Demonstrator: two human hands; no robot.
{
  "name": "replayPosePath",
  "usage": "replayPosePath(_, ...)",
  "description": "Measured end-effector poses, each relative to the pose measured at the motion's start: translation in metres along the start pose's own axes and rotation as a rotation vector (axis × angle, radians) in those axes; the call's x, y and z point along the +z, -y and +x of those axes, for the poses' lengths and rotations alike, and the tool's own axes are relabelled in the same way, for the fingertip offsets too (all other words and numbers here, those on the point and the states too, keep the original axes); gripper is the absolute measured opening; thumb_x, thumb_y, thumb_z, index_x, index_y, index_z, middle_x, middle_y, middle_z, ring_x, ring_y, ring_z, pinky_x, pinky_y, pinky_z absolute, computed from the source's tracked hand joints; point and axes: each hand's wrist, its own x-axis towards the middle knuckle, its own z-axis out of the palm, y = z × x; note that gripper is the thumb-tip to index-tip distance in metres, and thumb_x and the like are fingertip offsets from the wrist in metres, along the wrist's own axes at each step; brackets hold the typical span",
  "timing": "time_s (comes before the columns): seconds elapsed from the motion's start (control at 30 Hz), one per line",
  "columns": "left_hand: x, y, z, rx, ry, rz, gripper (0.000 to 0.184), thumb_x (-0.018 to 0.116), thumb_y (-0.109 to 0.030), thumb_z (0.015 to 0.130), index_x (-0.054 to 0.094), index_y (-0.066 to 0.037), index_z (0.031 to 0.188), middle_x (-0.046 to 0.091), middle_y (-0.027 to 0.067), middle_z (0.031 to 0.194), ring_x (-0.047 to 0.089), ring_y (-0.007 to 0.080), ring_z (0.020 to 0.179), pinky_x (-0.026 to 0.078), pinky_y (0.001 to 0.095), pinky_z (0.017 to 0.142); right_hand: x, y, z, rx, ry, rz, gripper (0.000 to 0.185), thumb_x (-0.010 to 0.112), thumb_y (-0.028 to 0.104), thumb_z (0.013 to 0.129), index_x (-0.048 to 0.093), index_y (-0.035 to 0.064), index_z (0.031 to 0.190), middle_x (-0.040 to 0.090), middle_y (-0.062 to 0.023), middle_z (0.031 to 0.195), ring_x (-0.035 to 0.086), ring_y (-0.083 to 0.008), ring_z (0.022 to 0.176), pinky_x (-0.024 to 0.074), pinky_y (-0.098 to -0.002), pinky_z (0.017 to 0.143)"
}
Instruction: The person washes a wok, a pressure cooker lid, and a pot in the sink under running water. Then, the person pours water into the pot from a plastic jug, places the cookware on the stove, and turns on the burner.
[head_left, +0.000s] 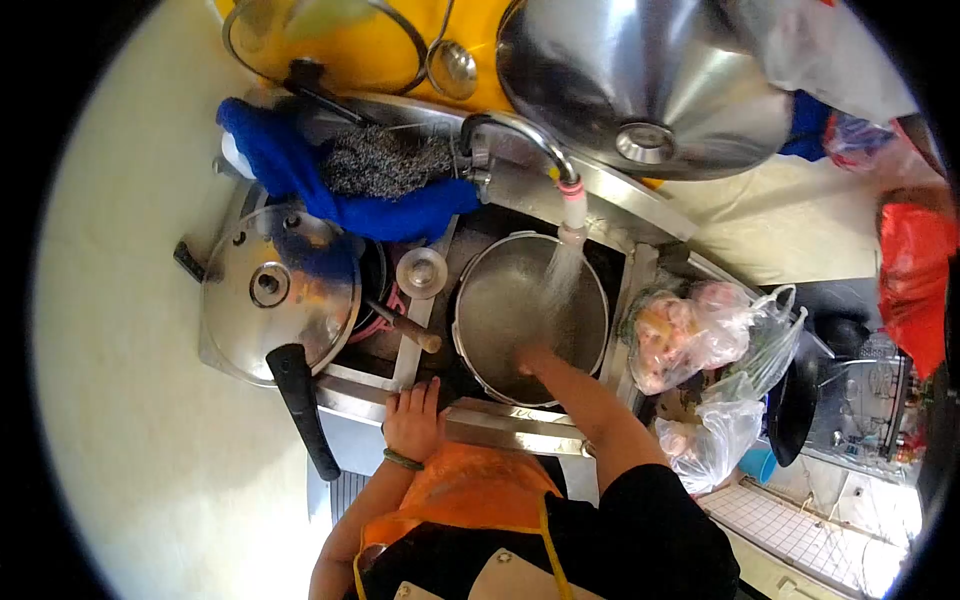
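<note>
A large metal pot [490,310] stands in the sink basin under the faucet [573,205], and water sprays from the nozzle into it. My right hand [533,362] reaches down inside the pot; its fingers are blurred in the water, so I cannot see whether they hold anything. On the steel front edge of the sink [480,428] rests my left hand [414,420], empty, with its fingers stretched out. Left of the pot, a pressure cooker lid [275,330] with a black handle [300,410] covers the other basin. A small metal cup-like piece [421,272] sits on the divider.
Blue cloth [275,165] and a steel-wool-like clump [385,163] lie behind the basins. A big metal lid [690,80], a ladle [453,68] and a glass lid [325,45] are at the back. Plastic bags of food [690,335] crowd the right side, near a black pan [793,405].
</note>
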Motion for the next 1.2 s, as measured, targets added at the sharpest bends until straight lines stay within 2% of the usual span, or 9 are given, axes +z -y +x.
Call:
replayPosePath(0.17, 0.003, 0.004, -0.004, 0.020, 0.002, 0.007, 0.052, 0.059, -0.033, 0.079, 0.050, -0.005, 0.122, 0.054, 0.0101, 0.101, 0.051, 0.0266, 0.090, 0.039, 0.0425, 0.080, -0.020, -0.001, -0.001, -0.310, -0.076, 0.711, 0.038, 0.046, 0.022, 0.088, 0.054, 0.0024, 0.119, 0.061, -0.0146, 0.108, 0.057, -0.0327, 0.099, 0.0463, -0.0422, 0.083)
replayPosePath(0.23, -0.001, 0.005, -0.007, 0.024, -0.026, -0.002, 0.052, 0.059, -0.034, 0.080, 0.050, -0.005, 0.122, 0.053, 0.0101, 0.099, 0.051, 0.0266, 0.089, 0.039, 0.0418, 0.080, -0.051, 0.000, -0.040, -0.029, -0.239, 1.053, 0.034, 0.050, 0.023, 0.085, 0.059, 0.0023, 0.110, 0.059, -0.0184, 0.110, 0.060, -0.0305, 0.095, 0.0469, -0.0432, 0.078)
replayPosePath(0.3, -0.001, 0.007, -0.006, 0.053, -0.096, -0.020, 0.052, 0.059, -0.034, 0.080, 0.050, -0.004, 0.121, 0.053, 0.0101, 0.096, 0.051, 0.0264, 0.088, 0.039, 0.0411, 0.079, -0.076, 0.003, -0.057, 0.019, -0.518, 0.376, 0.031, 0.055, 0.015, 0.082, 0.059, 0.0046, 0.111, 0.063, -0.0197, 0.097, 0.061, -0.0325, 0.086, 0.0487, -0.0374, 0.071)
replayPosePath(0.4, -0.003, 0.007, -0.010, 0.038, -0.004, -0.030, 0.051, 0.059, -0.033, 0.081, 0.049, -0.005, 0.122, 0.052, 0.0118, 0.102, 0.049, 0.0266, 0.095, 0.038, 0.0405, 0.080, -0.121, 0.015, -0.079, -0.062, -0.810, 0.770, 0.029, 0.057, 0.012, 0.081, 0.061, 0.0064, 0.109, 0.062, -0.0211, 0.093, 0.061, -0.0319, 0.088, 0.0479, -0.0382, 0.072)
replayPosePath(0.63, -0.005, 0.006, -0.011, 0.040, -0.009, -0.018, 0.051, 0.058, -0.033, 0.081, 0.048, -0.005, 0.122, 0.051, 0.0122, 0.101, 0.049, 0.0271, 0.094, 0.038, 0.0407, 0.081, -0.186, 0.082, -0.017, -0.553, -1.244, 0.108, 0.037, 0.057, 0.014, 0.080, 0.058, 0.0132, 0.117, 0.059, -0.0117, 0.114, 0.057, -0.0337, 0.100, 0.0447, -0.0383, 0.089)
replayPosePath(0.73, -0.010, 0.006, -0.010, 0.034, -0.051, -0.050, 0.052, 0.057, -0.034, 0.081, 0.049, -0.005, 0.122, 0.051, 0.0120, 0.101, 0.048, 0.0270, 0.094, 0.037, 0.0410, 0.082, -0.189, 0.086, -0.023, -0.637, -1.142, 0.238, 0.034, 0.054, 0.012, 0.083, 0.057, 0.0086, 0.117, 0.056, -0.0132, 0.118, 0.056, -0.0302, 0.105, 0.0453, -0.0358, 0.091)
replayPosePath(0.9, -0.009, 0.008, -0.010, 0.009, -0.035, -0.078, 0.052, 0.059, -0.034, 0.079, 0.049, -0.006, 0.122, 0.050, 0.0111, 0.101, 0.048, 0.0264, 0.093, 0.037, 0.0410, 0.082, -0.129, -0.036, -0.023, -0.585, -0.673, 2.473, 0.026, 0.050, 0.016, 0.089, 0.055, -0.0009, 0.107, 0.056, -0.0090, 0.111, 0.057, -0.0242, 0.099, 0.0490, -0.0357, 0.084)
replayPosePath(1.07, -0.007, 0.007, -0.010, 0.001, -0.035, -0.079, 0.050, 0.060, -0.033, 0.078, 0.051, -0.008, 0.120, 0.051, 0.0103, 0.099, 0.049, 0.0267, 0.092, 0.038, 0.0404, 0.082, -0.143, -0.083, -0.033, -0.634, -0.926, 2.455, 0.041, 0.043, 0.036, 0.094, 0.047, -0.0016, 0.112, 0.057, -0.0120, 0.104, 0.057, -0.0246, 0.095, 0.0455, -0.0407, 0.086)
replayPosePath(1.2, -0.014, 0.005, -0.009, -0.018, -0.127, -0.219, 0.042, 0.062, -0.026, 0.077, 0.054, -0.008, 0.115, 0.052, 0.0112, 0.102, 0.050, 0.0275, 0.092, 0.039, 0.0410, 0.081, -0.185, -0.067, -0.074, -1.078, -0.629, 2.002, 0.045, 0.046, 0.037, 0.093, 0.046, -0.0016, 0.115, 0.057, -0.0105, 0.108, 0.055, -0.0225, 0.100, 0.0394, -0.0383, 0.094)
